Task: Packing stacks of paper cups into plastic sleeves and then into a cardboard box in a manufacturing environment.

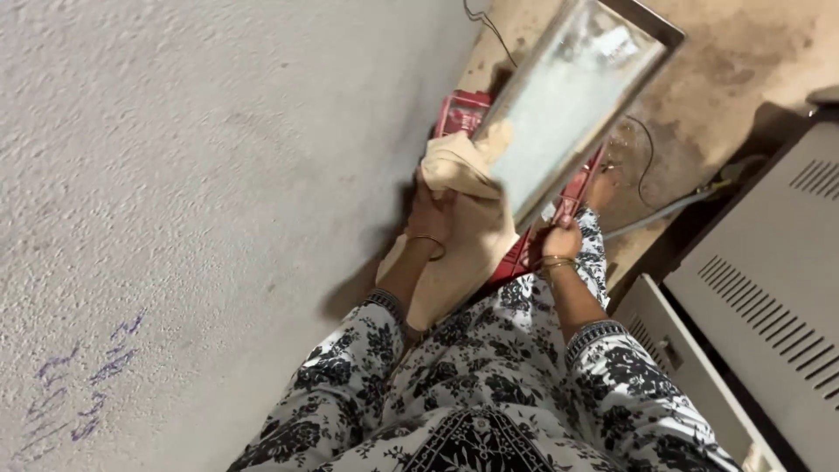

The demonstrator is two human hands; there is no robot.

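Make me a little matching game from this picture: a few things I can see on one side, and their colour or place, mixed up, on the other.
Things:
1. cloth
2. framed pane
3. crate
4. vented cabinet

Descriptions:
A. red, behind the pane
B. beige, pressed on the pane by the left hand
C. white, at the right edge
D. metal-rimmed, dusty, gripped at its lower edge by the right hand

Pairs: 1-B, 2-D, 3-A, 4-C
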